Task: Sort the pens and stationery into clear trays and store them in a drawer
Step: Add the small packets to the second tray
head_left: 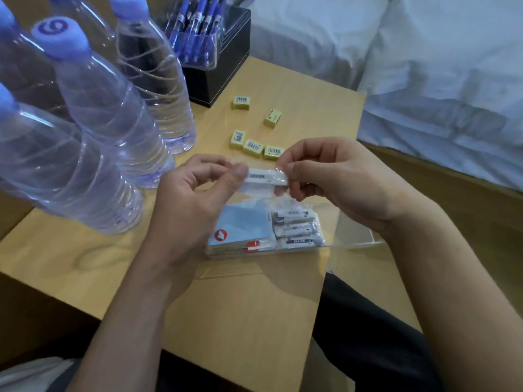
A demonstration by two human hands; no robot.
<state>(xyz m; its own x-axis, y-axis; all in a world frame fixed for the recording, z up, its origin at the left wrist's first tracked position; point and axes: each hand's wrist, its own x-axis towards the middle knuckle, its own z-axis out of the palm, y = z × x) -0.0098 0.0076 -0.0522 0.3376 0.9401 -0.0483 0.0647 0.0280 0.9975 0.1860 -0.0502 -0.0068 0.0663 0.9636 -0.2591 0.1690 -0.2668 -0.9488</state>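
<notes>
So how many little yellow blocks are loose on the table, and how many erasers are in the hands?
yellow blocks: 5
white eraser, pinched between left hand and right hand: 1
Total: 6

— What's in the hands?
— A wrapped eraser (266, 178), pinched between the left hand (195, 193) and right hand (334, 182), above the clear tray (355, 236).
— And farther off?
— Five yellow blocks (254, 147); water bottles (107, 114) left; blue pens (195, 32) far.
</notes>
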